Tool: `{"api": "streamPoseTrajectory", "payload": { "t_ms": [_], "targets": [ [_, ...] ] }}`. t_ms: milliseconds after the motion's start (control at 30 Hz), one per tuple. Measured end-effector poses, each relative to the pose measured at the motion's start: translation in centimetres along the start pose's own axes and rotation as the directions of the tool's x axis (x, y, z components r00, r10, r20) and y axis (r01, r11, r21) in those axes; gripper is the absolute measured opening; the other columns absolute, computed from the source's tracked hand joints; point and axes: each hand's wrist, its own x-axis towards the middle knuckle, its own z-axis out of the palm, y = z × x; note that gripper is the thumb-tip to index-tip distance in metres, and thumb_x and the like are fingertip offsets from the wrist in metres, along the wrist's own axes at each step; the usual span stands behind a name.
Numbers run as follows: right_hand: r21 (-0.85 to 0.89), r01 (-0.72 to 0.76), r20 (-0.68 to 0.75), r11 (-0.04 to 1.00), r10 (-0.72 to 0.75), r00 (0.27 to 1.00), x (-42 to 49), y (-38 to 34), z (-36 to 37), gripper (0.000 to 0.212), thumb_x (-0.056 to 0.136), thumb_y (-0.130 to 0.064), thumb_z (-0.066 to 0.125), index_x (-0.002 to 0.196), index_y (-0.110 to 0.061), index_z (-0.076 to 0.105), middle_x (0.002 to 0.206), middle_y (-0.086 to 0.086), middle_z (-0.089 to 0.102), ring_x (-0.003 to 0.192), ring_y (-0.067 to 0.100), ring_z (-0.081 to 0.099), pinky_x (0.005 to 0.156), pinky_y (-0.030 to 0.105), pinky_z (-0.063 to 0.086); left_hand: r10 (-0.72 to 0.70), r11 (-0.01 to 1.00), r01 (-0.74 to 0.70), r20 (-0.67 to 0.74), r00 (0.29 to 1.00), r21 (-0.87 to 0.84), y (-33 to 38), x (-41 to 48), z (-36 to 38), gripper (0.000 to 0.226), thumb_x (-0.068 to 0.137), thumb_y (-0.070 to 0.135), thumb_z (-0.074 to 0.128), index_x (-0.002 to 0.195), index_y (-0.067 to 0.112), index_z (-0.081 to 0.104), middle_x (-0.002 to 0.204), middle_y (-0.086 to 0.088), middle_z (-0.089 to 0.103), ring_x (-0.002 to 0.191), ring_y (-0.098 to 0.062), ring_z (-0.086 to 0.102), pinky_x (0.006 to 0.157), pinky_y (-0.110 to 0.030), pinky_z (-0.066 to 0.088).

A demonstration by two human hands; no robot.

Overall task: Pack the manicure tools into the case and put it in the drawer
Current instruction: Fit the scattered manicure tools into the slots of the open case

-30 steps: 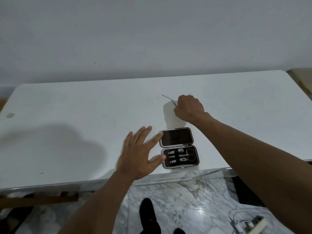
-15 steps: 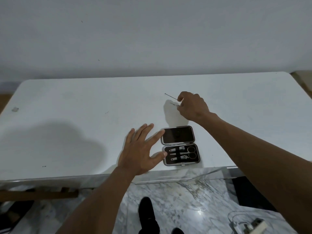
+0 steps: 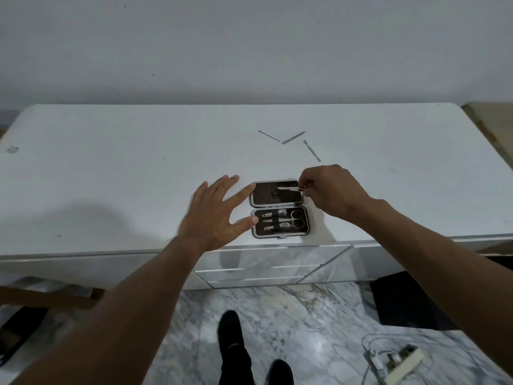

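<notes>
Case (image 3: 279,209) lies open; right hand (image 3: 331,191) grip pinching slim tool (image 3: 288,188); left hand (image 3: 216,213) splayed.

The open case (image 3: 279,209) lies near the front edge of the white table (image 3: 111,168), scissors (image 3: 291,218) and clippers strapped into its lower half. The left hand (image 3: 213,215) is spread flat — index fingertip and thumb touching the case's left side. The right hand (image 3: 330,190) pinches a slim metal tool (image 3: 288,188) over the lid. Beyond its fingers, three thin tools (image 3: 293,138) lie loose — well apart from the case.
</notes>
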Motion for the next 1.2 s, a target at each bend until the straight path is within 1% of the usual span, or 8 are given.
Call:
{"api": "streamPoseTrajectory", "payload": {
  "t_ms": [100, 267, 400, 500, 633, 767, 900, 1200],
  "targets": [
    [-0.077, 0.022, -0.015, 0.997, -0.023, 1.000, -0.6, 0.7, 0.6, 0.017, 0.084, -0.006, 0.058, 0.094, -0.014, 0.069, 0.090, 0.007, 0.073, 0.085, 0.029, 0.062, 0.073, 0.037, 0.051, 0.001, 1.000, -0.001, 0.005, 1.000, -0.002, 0.0, 0.0, 0.0, 0.073, 0.086, 0.078, 0.019, 0.151, 0.045, 0.019, 0.162, 0.001, 0.023, 0.150, -0.019, 0.014, 0.121, -0.050, 0.011],
    [-0.103, 0.046, -0.044, 0.994, -0.051, 0.998, -0.7, 0.9, 1.0, 0.018, 0.083, -0.004, 0.057, 0.093, -0.012, 0.070, 0.090, 0.010, 0.073, 0.085, 0.032, 0.062, 0.074, 0.039, 0.051, 0.005, 1.000, -0.005, -0.003, 1.000, -0.004, 0.0, 0.0, 0.0, 0.073, 0.086, 0.078, 0.020, 0.151, 0.045, 0.021, 0.161, 0.001, 0.024, 0.150, -0.019, 0.016, 0.121, -0.049, 0.012],
    [-0.096, 0.060, -0.044, 0.994, -0.064, 0.997, -0.3, 0.7, 0.8, 0.018, 0.085, -0.004, 0.057, 0.095, -0.011, 0.070, 0.092, 0.011, 0.072, 0.087, 0.032, 0.062, 0.073, 0.035, 0.047, 0.007, 1.000, -0.007, -0.007, 1.000, -0.005, -0.1, -0.1, 0.1, 0.072, 0.087, 0.078, 0.021, 0.151, 0.044, 0.021, 0.161, 0.001, 0.025, 0.150, -0.019, 0.016, 0.120, -0.050, 0.013],
    [-0.082, 0.063, -0.024, 0.995, -0.065, 0.998, 0.0, 0.4, 0.7, 0.018, 0.085, -0.004, 0.057, 0.095, -0.010, 0.071, 0.094, 0.011, 0.072, 0.089, 0.031, 0.062, 0.074, 0.034, 0.045, 0.008, 1.000, -0.008, -0.004, 1.000, 0.002, -0.1, -0.1, 0.2, 0.072, 0.087, 0.078, 0.021, 0.151, 0.044, 0.022, 0.161, 0.001, 0.025, 0.150, -0.019, 0.016, 0.121, -0.050, 0.013],
    [-0.077, 0.062, 0.011, 0.995, -0.061, 0.998, 0.5, -0.2, 0.7, 0.023, 0.084, -0.002, 0.054, 0.097, -0.010, 0.071, 0.095, 0.011, 0.071, 0.089, 0.030, 0.061, 0.069, 0.029, 0.039, 0.009, 1.000, -0.009, -0.009, 1.000, 0.002, -0.1, 0.0, 0.2, 0.072, 0.087, 0.078, 0.021, 0.151, 0.044, 0.021, 0.161, 0.002, 0.025, 0.149, -0.019, 0.016, 0.120, -0.050, 0.013],
    [-0.073, 0.078, 0.026, 0.994, -0.076, 0.997, 0.7, -0.8, 0.9, 0.024, 0.085, -0.005, 0.054, 0.097, -0.014, 0.072, 0.097, 0.009, 0.071, 0.089, 0.030, 0.062, 0.073, 0.032, 0.046, 0.001, 1.000, -0.001, -0.009, 1.000, -0.005, -0.1, 0.0, 0.1, 0.072, 0.087, 0.078, 0.022, 0.151, 0.044, 0.021, 0.161, 0.002, 0.025, 0.149, -0.018, 0.016, 0.120, -0.049, 0.012],
    [-0.079, 0.086, 0.031, 0.993, -0.083, 0.996, 1.1, -1.3, 1.2, 0.022, 0.086, -0.010, 0.056, 0.099, -0.019, 0.072, 0.101, 0.007, 0.071, 0.094, 0.029, 0.062, 0.078, 0.037, 0.051, 0.002, 1.000, -0.002, -0.005, 1.000, -0.011, -0.1, 0.1, 0.2, 0.072, 0.087, 0.077, 0.023, 0.151, 0.044, 0.020, 0.161, 0.002, 0.024, 0.149, -0.018, 0.016, 0.120, -0.048, 0.011],
    [-0.024, 0.085, 0.070, 0.996, -0.083, 0.994, 2.1, -1.6, 2.0, 0.022, 0.086, -0.006, 0.058, 0.099, -0.015, 0.073, 0.102, 0.009, 0.072, 0.096, 0.030, 0.062, 0.077, 0.029, 0.045, 0.002, 1.000, -0.002, -0.005, 1.000, -0.004, -0.2, 0.0, 0.2, 0.072, 0.087, 0.078, 0.022, 0.151, 0.044, 0.020, 0.161, 0.002, 0.024, 0.149, -0.018, 0.016, 0.120, -0.048, 0.012]
  ]
}}
